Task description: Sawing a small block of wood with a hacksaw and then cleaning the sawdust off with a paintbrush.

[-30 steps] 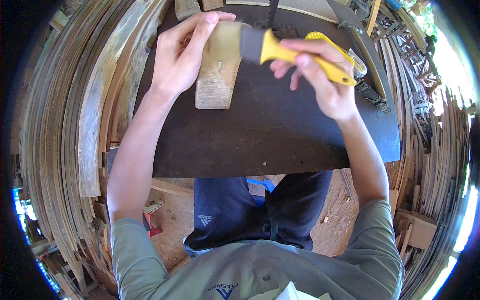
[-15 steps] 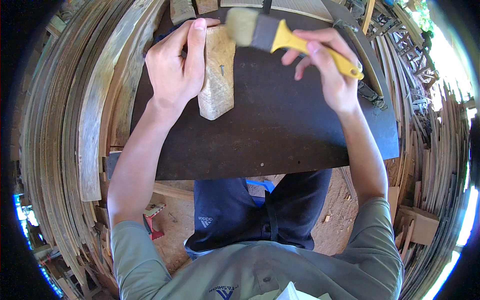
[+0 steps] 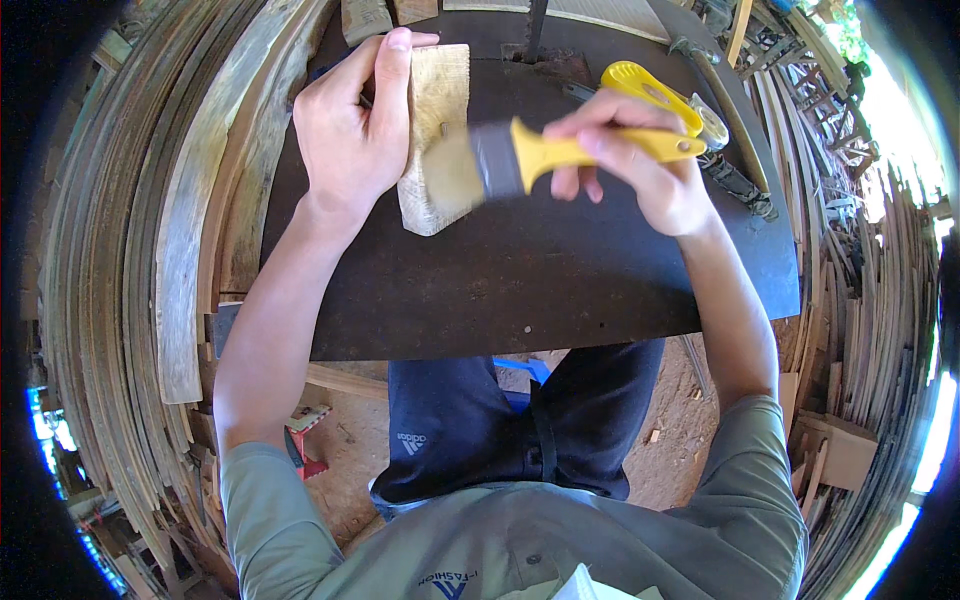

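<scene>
My left hand (image 3: 352, 125) is closed on a pale wooden block (image 3: 437, 85) standing over the dark tabletop, the thumb pressed along its left edge. In my right hand (image 3: 640, 160) is a paintbrush (image 3: 570, 152) with a yellow handle and a grey band. Its light bristles (image 3: 450, 172), smeared by motion, lie across the lower part of the block. They partly hide the mark on its face. Just beyond my right hand lies a yellow-handled tool (image 3: 645, 85), partly covered by that hand.
A dark upright blade (image 3: 536, 30) rises from the tabletop (image 3: 500, 290) at the far side. A hammer-like tool with a long handle (image 3: 735, 115) lies along the right edge. Long boards (image 3: 200, 200) stand stacked at left, more timber (image 3: 880, 290) at right.
My right hand has brought the paintbrush down and toward me, from the block's top to its lower part. The yellow-handled tool and the blade now show. My left hand stays in place.
</scene>
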